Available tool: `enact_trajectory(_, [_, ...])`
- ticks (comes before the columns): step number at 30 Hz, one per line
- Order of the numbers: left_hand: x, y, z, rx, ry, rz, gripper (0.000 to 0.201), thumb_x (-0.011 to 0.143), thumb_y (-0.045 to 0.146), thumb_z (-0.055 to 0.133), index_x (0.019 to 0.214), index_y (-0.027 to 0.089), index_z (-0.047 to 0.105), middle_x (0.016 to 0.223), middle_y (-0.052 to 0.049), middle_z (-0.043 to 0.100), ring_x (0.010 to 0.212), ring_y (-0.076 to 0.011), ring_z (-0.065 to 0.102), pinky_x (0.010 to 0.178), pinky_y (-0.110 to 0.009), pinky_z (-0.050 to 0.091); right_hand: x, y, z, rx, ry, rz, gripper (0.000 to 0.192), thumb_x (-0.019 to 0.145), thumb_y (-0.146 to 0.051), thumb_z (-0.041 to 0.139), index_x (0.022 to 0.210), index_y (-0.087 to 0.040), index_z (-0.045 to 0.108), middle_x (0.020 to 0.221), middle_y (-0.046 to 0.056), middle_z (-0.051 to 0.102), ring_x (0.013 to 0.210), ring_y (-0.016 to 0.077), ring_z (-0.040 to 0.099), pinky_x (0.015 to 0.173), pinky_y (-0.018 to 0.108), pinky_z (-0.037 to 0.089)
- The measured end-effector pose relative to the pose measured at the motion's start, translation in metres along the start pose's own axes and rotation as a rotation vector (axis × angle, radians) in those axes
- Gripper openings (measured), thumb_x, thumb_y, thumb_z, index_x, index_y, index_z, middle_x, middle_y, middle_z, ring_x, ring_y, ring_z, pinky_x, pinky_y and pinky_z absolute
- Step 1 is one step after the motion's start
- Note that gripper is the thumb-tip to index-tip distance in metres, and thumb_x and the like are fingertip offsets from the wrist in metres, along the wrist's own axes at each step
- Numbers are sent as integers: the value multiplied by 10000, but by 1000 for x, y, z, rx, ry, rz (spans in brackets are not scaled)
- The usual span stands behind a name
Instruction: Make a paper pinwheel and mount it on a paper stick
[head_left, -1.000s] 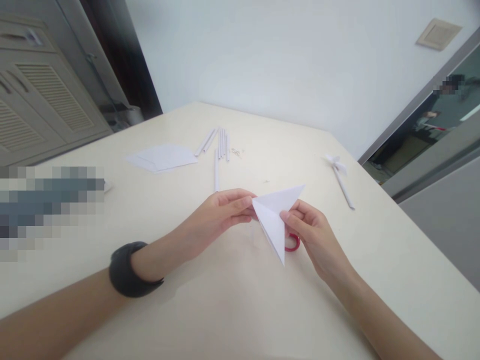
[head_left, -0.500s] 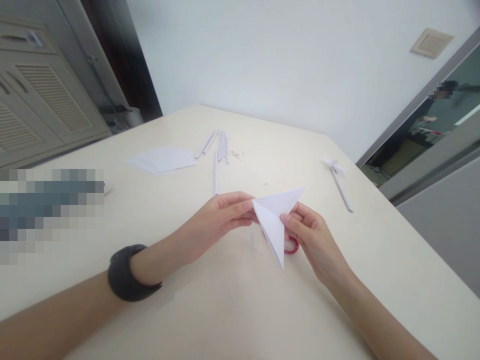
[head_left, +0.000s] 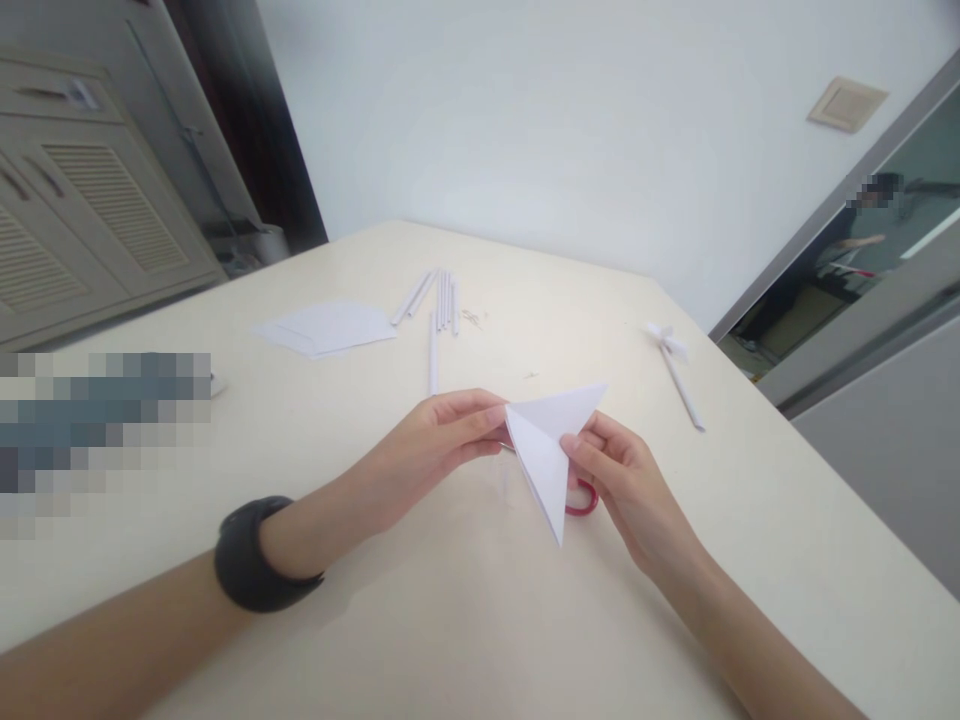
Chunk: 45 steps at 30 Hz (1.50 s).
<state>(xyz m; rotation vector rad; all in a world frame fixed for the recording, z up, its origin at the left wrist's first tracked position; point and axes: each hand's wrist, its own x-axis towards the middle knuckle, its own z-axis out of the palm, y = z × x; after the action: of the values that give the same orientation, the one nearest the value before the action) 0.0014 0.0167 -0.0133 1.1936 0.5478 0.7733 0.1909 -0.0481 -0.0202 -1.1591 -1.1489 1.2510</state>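
Note:
A folded sheet of white paper is held up over the table, with one point aimed to the upper right and another down. My left hand pinches its upper left corner between thumb and fingers. On the right side of the fold, my right hand grips the paper with the thumb on top and the fingers behind. Partly hidden behind the paper and my right hand lies a pair of scissors, of which a red handle loop shows. A black band is around my left wrist.
Several rolled paper tubes and a stack of white paper sheets lie farther back on the cream table. A paper pinwheel-like piece on a stick lies at the right. Beyond the doorway is another person.
Both hands keep hold of the paper. Its lower point has swung slightly left. The whole view has shifted down a little.

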Motion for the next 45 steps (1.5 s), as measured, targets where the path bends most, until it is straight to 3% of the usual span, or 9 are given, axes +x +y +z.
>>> enact_trajectory(24, [2, 2, 0, -2, 39, 4, 206, 829, 291, 586, 915, 153, 713, 931, -67, 704, 901, -178, 606, 876, -317, 428, -2, -4, 1, 5, -2, 13, 169, 842, -321, 573, 777, -174, 522, 645, -17, 529, 580, 93, 422, 544, 225, 292])
enact_trajectory(39, [0, 4, 1, 12, 8, -4, 195, 823, 264, 585, 928, 156, 709, 970, -79, 702, 917, -192, 608, 875, -315, 438, -3, -8, 9, 1, 57, 38, 159, 811, -340, 574, 804, -182, 562, 566, -21, 498, 523, 102, 392, 484, 223, 261])
enact_trajectory(45, [-1, 4, 0, 64, 53, -33, 182, 794, 255, 610, 936, 180, 696, 950, -69, 699, 912, -202, 595, 873, -339, 423, -3, -10, 7, -23, 54, 39, 158, 808, -342, 579, 815, -184, 571, 553, -25, 500, 539, 113, 411, 516, 235, 286])
